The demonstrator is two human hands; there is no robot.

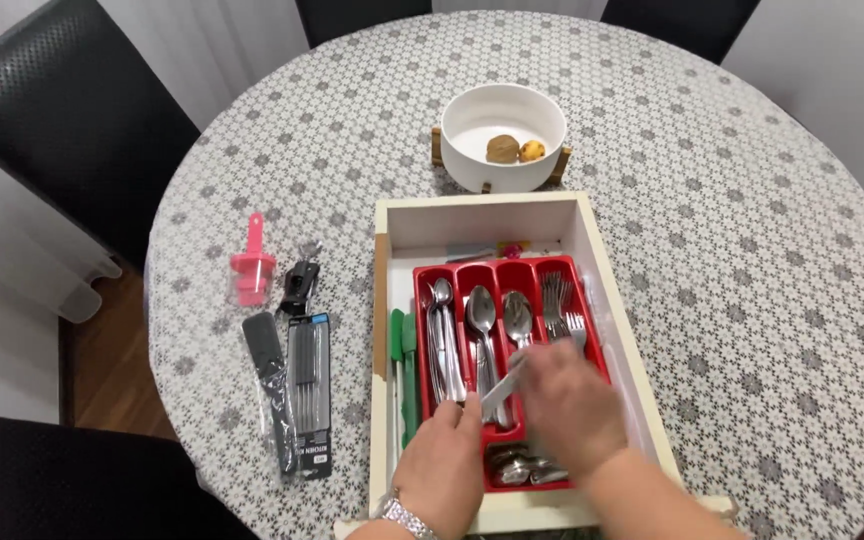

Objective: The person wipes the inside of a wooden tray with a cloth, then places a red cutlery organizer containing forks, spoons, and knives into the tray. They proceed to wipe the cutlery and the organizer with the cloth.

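Head view: left hand (442,462) curled, fingers pinching one end of a silver utensil (504,385) over the red cutlery tray (597,335) inside the white drawer (592,225). Right hand (572,405) blurred, loosely curled on the utensil's other end; grip unclear. Spoons (482,315) and forks (555,300) lie in the compartments.

The surface (712,260) in front of me wears a grey cloth patterned all over with small white flowers. The drawer (592,225) on it is cream-white, and the cutlery tray (512,272) inside is bright red, filled with silver spoons (482,315) and forks (555,300). Green handles (402,350) lie beside the tray. The bowl (482,125) is white, holding one brown (502,149) and one yellow piece (532,151). To the side are a pink stopper (253,262) and black packaged tools (309,385). The chairs (62,110) are black.
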